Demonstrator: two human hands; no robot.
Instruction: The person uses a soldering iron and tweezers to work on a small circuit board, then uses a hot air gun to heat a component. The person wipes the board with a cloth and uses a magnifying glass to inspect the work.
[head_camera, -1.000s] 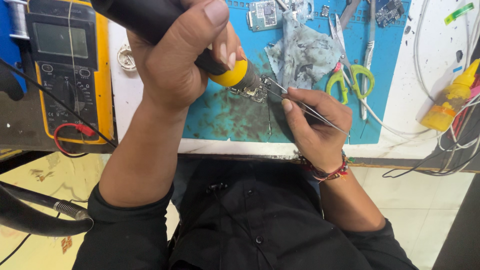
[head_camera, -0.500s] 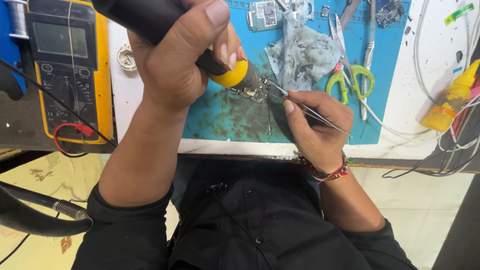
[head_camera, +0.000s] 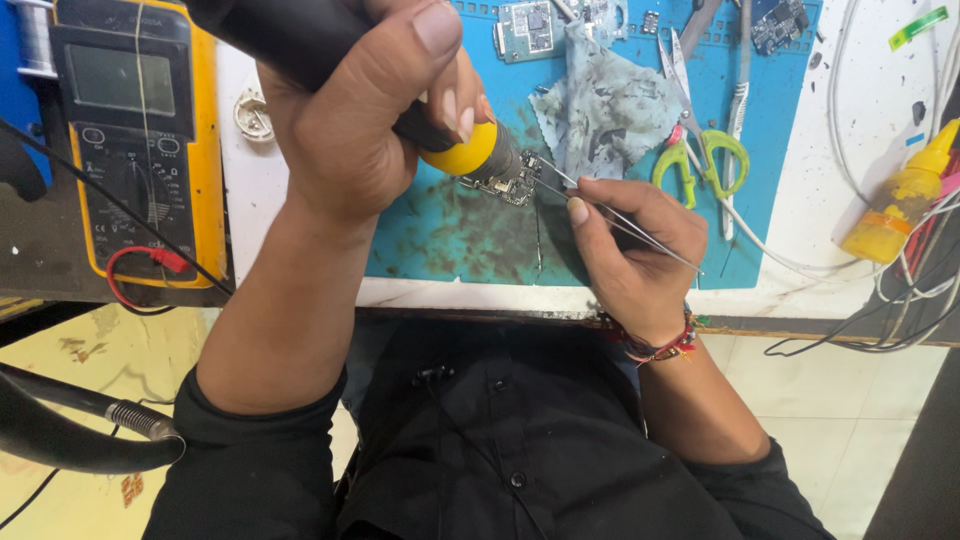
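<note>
Small circuit board (head_camera: 512, 180) on blue mat (head_camera: 450, 235): left hand (head_camera: 350, 120) clasps hot-air handpiece (head_camera: 400, 95) above it for heating; right hand (head_camera: 630, 255) pinches tweezers (head_camera: 610, 215) closed, tips at its right edge for steadying

I wear a black buttoned shirt (head_camera: 520, 440) with sleeves pushed up, and a red beaded bracelet (head_camera: 662, 345) circles my right wrist.

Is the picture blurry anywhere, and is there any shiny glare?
Head view: even light, no strong glare; the small circuit board and tweezers in the right hand look sharp; the left hand, close to the camera, looks oversized around the black hot-air tool; the picture's edges look stretched.
</note>
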